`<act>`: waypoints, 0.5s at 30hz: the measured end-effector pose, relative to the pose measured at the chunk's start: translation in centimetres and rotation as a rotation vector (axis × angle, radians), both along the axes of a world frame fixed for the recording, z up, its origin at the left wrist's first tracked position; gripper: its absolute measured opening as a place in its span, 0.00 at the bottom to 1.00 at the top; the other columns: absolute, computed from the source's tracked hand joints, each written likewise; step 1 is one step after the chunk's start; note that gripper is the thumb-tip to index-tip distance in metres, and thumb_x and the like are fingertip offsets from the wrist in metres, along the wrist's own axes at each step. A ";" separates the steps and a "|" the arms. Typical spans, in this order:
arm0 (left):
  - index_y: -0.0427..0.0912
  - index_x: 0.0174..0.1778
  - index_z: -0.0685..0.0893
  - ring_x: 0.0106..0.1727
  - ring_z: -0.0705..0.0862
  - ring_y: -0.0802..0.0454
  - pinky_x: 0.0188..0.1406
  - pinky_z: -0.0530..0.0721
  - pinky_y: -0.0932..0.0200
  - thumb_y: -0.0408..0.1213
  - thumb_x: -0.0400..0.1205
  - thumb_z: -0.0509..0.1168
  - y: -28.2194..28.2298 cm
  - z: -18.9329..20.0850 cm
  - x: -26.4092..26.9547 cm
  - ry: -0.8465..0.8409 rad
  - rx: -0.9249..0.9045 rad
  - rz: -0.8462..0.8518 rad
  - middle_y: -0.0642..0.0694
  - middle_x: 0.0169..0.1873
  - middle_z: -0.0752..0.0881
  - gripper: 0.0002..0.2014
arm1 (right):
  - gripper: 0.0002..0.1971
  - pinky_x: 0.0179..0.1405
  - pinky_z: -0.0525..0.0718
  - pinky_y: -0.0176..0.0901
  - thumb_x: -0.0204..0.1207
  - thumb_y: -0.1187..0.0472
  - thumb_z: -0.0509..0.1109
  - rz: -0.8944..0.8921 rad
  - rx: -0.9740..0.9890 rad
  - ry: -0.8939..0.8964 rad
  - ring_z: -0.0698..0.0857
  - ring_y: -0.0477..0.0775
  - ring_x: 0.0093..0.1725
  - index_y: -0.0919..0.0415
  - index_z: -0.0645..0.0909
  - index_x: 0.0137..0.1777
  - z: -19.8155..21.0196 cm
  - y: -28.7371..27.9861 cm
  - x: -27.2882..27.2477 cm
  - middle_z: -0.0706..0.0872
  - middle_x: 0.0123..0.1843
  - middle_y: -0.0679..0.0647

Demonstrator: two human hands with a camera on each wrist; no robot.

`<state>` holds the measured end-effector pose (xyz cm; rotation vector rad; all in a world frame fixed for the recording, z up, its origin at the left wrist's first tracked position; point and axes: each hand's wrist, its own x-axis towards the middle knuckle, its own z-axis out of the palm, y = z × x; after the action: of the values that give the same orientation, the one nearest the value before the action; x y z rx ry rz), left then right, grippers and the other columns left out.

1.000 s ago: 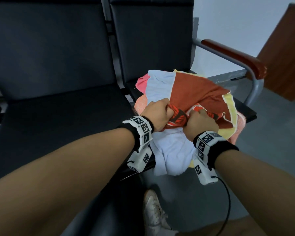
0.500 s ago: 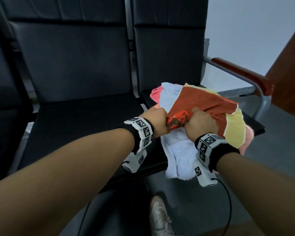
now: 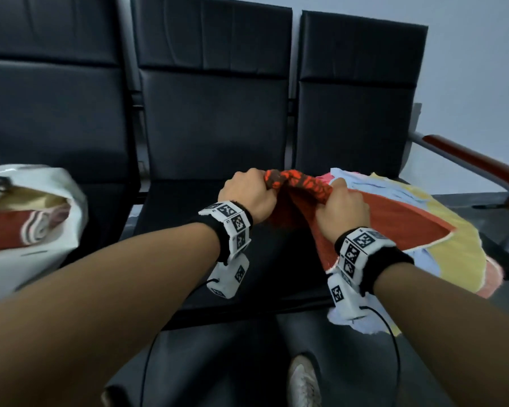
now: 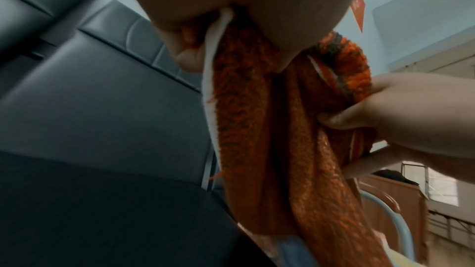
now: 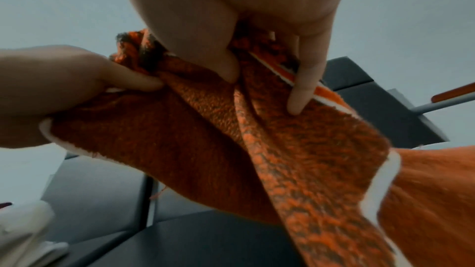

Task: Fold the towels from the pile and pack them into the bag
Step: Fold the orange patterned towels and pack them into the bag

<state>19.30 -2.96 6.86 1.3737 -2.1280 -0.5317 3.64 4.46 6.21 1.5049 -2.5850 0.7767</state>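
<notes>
An orange towel (image 3: 388, 227) is held bunched along its upper edge by both hands: the left hand (image 3: 247, 192) is curled round one gathered end, and the right hand (image 3: 343, 207) grips the cloth just beside it, fingers and thumb closed on the folds. The gathered edge is raised above the middle seat (image 3: 206, 259) of a black bench, while the rest of the towel trails onto the pile (image 3: 453, 248) on the right-hand seat. In the wrist views the cloth (image 4: 270, 129) is seen hanging in loose pleats, not yet squared.

The task is judged to be partly done. At least one folded, striped towel (image 3: 18, 230) is already seen inside the white bag (image 3: 56, 201) on the left seat. The orange towel is only being taken from the pile; it is yet to be spread, folded and packed. Yellow, pale blue and pink towels are left in the pile beneath it.

The middle seat between pile and bag lies bare, so a folding surface is at hand. A wooden armrest (image 3: 476, 163) bounds the pile on the right. A cable (image 3: 394, 348) hangs from the right wrist unit, and it might catch on trailing cloth
</notes>
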 end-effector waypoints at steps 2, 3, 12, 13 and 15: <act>0.55 0.40 0.80 0.46 0.85 0.38 0.48 0.84 0.47 0.53 0.85 0.61 0.2 0.4 1.4 0.083 -0.014 0.017 0.47 0.42 0.85 0.11 | 0.12 0.48 0.74 0.54 0.80 0.62 0.65 0.031 -0.078 -0.039 0.84 0.75 0.57 0.65 0.75 0.60 0.7 -0.4 1.7 0.86 0.56 0.69; 0.56 0.36 0.78 0.45 0.85 0.39 0.47 0.85 0.47 0.54 0.85 0.61 0.3 0.6 2.0 0.118 -0.019 0.025 0.48 0.42 0.86 0.13 | 0.11 0.49 0.75 0.55 0.80 0.63 0.64 0.047 -0.113 -0.065 0.83 0.75 0.56 0.66 0.75 0.59 1.2 -0.5 2.5 0.86 0.55 0.69; 0.55 0.33 0.79 0.44 0.86 0.43 0.45 0.85 0.49 0.61 0.86 0.61 2.9 5.0 7.3 0.288 -0.100 0.065 0.50 0.38 0.86 0.19 | 0.12 0.52 0.75 0.55 0.83 0.54 0.62 0.221 -0.273 -0.203 0.81 0.75 0.61 0.61 0.78 0.59 5.8 -0.5 9.2 0.85 0.60 0.68; 0.55 0.33 0.79 0.45 0.87 0.42 0.48 0.87 0.48 0.62 0.85 0.61 3.3 5.6 7.7 0.294 -0.110 0.067 0.49 0.40 0.87 0.19 | 0.12 0.54 0.76 0.55 0.82 0.55 0.63 0.244 -0.295 -0.210 0.81 0.75 0.61 0.60 0.78 0.60 6.4 -0.3 10.0 0.85 0.60 0.68; 0.55 0.32 0.78 0.47 0.87 0.39 0.48 0.87 0.47 0.61 0.85 0.62 4.1 6.7 8.6 0.303 -0.143 0.077 0.46 0.41 0.89 0.19 | 0.11 0.56 0.79 0.54 0.82 0.58 0.63 0.293 -0.344 -0.223 0.82 0.74 0.60 0.60 0.79 0.60 7.5 0.2 11.5 0.86 0.59 0.67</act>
<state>27.92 1.11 13.55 1.2075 -1.8259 -0.5109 15.13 4.64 13.67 1.7854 -2.2272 1.4103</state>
